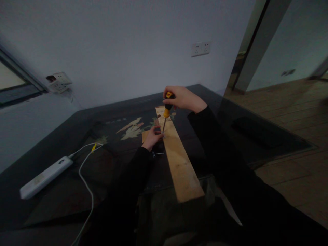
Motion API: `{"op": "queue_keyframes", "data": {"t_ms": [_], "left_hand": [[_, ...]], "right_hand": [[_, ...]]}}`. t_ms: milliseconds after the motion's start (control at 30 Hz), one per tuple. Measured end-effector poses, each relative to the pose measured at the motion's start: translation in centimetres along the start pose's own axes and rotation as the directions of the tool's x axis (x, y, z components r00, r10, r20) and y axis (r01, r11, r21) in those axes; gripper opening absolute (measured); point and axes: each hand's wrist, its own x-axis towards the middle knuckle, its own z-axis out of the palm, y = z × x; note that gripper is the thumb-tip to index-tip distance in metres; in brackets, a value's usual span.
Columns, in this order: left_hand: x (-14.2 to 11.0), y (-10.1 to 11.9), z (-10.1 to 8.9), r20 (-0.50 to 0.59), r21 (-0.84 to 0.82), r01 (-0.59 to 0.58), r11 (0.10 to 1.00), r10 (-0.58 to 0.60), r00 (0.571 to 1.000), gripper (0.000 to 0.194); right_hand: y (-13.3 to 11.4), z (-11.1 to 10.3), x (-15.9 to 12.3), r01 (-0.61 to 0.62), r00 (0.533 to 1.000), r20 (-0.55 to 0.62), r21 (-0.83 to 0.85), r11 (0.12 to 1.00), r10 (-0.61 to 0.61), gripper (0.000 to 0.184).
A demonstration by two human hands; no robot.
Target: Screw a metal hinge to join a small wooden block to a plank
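A long pale wooden plank lies on a dark glass-topped table, running away from me. My right hand is closed round the yellow and black handle of a screwdriver, held upright with its tip on the plank. My left hand rests at the plank's left edge, fingers pinched at the screwdriver's tip; what they hold is too small to make out. Small metal pieces lie on the table just near that hand.
A white power strip with a white cable lies at the table's left. The tabletop carries a bird and flower inlay. Wall sockets sit on the far wall. Wooden floor stretches to the right.
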Motion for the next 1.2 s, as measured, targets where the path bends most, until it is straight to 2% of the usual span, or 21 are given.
{"op": "queue_keyframes", "data": {"t_ms": [100,200,300,433,533,600,700,767,867,1000,1200], "left_hand": [[0.0,0.0,0.0,0.002,0.005,-0.004,1.000,0.004,1.000,0.046],[0.1,-0.1,0.0,0.009,0.000,-0.014,1.000,0.014,1.000,0.045],[0.2,-0.1,-0.1,0.018,-0.006,-0.008,1.000,0.008,1.000,0.045],[0.3,-0.2,-0.2,0.010,0.002,-0.006,1.000,0.006,1.000,0.045],[0.3,-0.3,-0.2,0.009,0.008,-0.013,1.000,0.012,1.000,0.044],[0.4,-0.4,-0.2,0.006,0.016,-0.015,1.000,0.015,1.000,0.043],[0.5,-0.5,-0.3,0.012,0.012,-0.021,1.000,0.021,1.000,0.042],[0.5,-0.6,-0.3,0.013,0.000,-0.024,1.000,0.024,1.000,0.042],[0.4,-0.5,-0.3,0.007,-0.008,-0.029,1.000,0.029,1.000,0.044],[-0.1,0.2,0.0,-0.002,0.008,-0.004,1.000,0.004,1.000,0.040],[-0.4,0.5,0.2,-0.040,0.019,-0.001,1.000,0.002,0.999,0.035]], "right_hand": [[-0.4,0.8,0.2,-0.083,0.988,-0.141,-0.170,0.982,0.059,0.027],[-0.5,1.2,0.3,-0.135,0.979,-0.181,-0.218,0.967,0.096,0.036],[-0.2,1.0,0.3,-0.068,0.993,-0.106,-0.143,0.987,0.053,0.035],[0.1,0.0,0.1,-0.021,0.997,0.069,0.042,0.999,0.018,0.036],[0.1,-0.4,-0.1,0.004,0.994,0.107,0.093,0.996,-0.014,0.035],[0.1,-0.4,0.0,0.048,0.995,0.080,0.073,0.996,-0.054,0.033],[-0.2,0.0,0.1,0.077,0.997,-0.008,-0.055,0.995,-0.078,0.019],[-0.4,0.5,0.2,0.030,0.995,-0.089,-0.162,0.986,-0.045,0.019],[-0.9,1.0,0.1,-0.081,0.984,-0.172,-0.255,0.964,0.037,0.031],[-1.0,1.1,0.1,-0.111,0.983,-0.172,-0.276,0.955,0.064,0.037],[-0.8,1.1,0.2,-0.110,0.985,-0.156,-0.264,0.958,0.070,0.035]]}}
